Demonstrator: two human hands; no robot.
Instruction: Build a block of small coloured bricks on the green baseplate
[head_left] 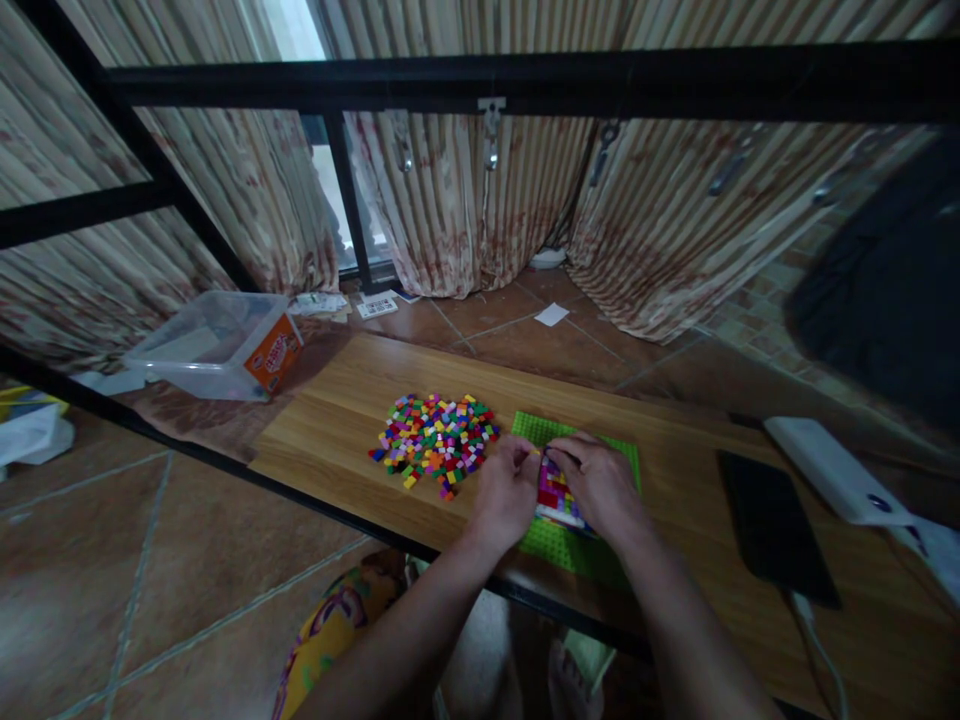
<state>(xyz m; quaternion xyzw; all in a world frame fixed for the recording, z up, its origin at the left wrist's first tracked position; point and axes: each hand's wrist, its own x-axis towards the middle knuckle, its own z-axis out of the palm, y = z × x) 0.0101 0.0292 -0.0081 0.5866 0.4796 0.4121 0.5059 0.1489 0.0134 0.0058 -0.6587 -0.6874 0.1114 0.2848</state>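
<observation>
A green studded baseplate (555, 545) lies on the wooden board, with a small build of red, purple, yellow and white toy bricks (553, 492) on it. My left hand (508, 492) is at the build's left edge, fingers pinched together. From the right, my right hand (600, 482) reaches over the build, its thumb and fingers closed near its far edge. The fingertips of both hands nearly meet there. What they hold, if anything, is too small to make out. Left of my hands is a loose pile of small multicoloured bricks (439, 435).
On the right of the wooden board (330, 420) lie a black phone (776, 525) with a white cable and a white power strip (832, 470). A clear plastic box (202, 350) with an orange label stands at the far left. A dark metal bar (480, 85) crosses before striped curtains.
</observation>
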